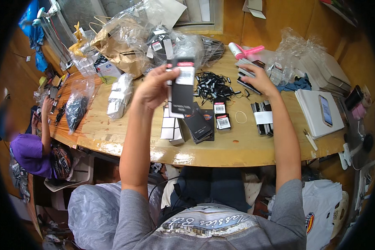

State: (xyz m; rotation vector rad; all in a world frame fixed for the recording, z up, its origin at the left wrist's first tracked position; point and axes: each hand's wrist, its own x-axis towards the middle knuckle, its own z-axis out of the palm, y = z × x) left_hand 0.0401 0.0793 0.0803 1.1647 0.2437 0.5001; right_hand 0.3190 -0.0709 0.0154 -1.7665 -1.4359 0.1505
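My left hand (156,85) is closed, thumb across the front, on a few black hang tags (182,93) that have a white label and a red strip near the top. They are held up above the table. My right hand (258,79) curls its fingers round the edges of a stack of dark and white tags (249,86) at the far side of the table. Between my arms lie a fanned pile of black tags (199,125), white cards (168,127) and two small labelled tags (222,121). Behind them sits a tangled heap of black tag strings (212,86).
A white-banded bundle of black tags (263,118) and a rubber band (241,117) lie near my right forearm. A phone (325,110) rests on white paper (307,112). Plastic bags (179,46) crowd the back; a pink-handled lint roller (241,51) lies there. A purple-shirted person (32,154) works at left.
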